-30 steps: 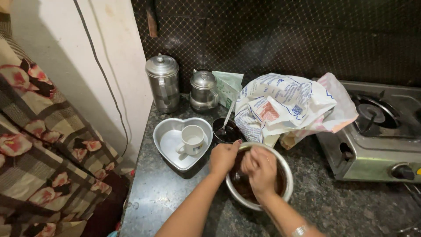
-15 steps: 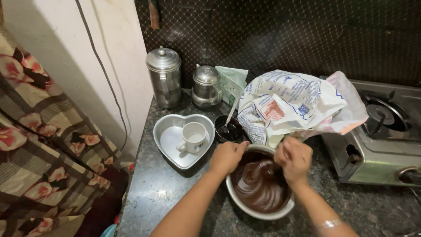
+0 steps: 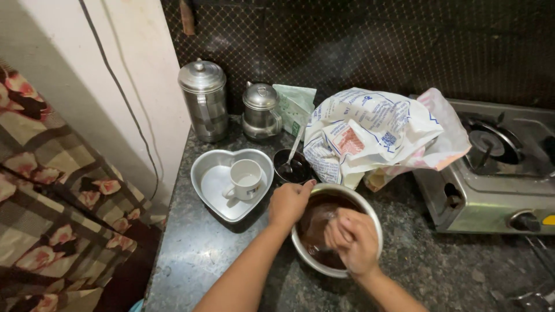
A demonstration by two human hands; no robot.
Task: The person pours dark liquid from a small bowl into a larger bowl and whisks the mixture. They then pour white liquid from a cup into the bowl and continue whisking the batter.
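Change: the right hand [image 3: 351, 240] has moved from the far rim, near the one o'clock edge of the bowl, back over the middle of the batter; the left hand [image 3: 289, 203] stays on the rim at about ten o'clock.
Steel mixing bowl [image 3: 370, 216]: round, shiny metal, on the speckled dark stone counter [image 3: 191, 254], holding glossy brown batter [image 3: 315, 222] with swirl marks.
Right fingers [image 3: 338, 231]: curled shut around a thin stirring tool, mostly hidden and blurred, so its kind cannot be told.
Left fingers [image 3: 303, 188]: bent and closed over the bowl's edge, gripping it.
Heart-shaped tin [image 3: 211, 173]: dull aluminium, at nine o'clock of the bowl, just beside it, with a white ceramic cup [image 3: 245, 179] standing inside.
Small dark bowl [image 3: 292, 167]: at eleven o'clock, a spoon leaning in it.
Crumpled printed plastic bag [image 3: 376, 133]: at twelve o'clock, soft and creased.
Two lidded steel canisters [image 3: 202, 101]: cylindrical, polished, against the wall behind.
Gas stove [image 3: 491, 185]: steel, at two o'clock.
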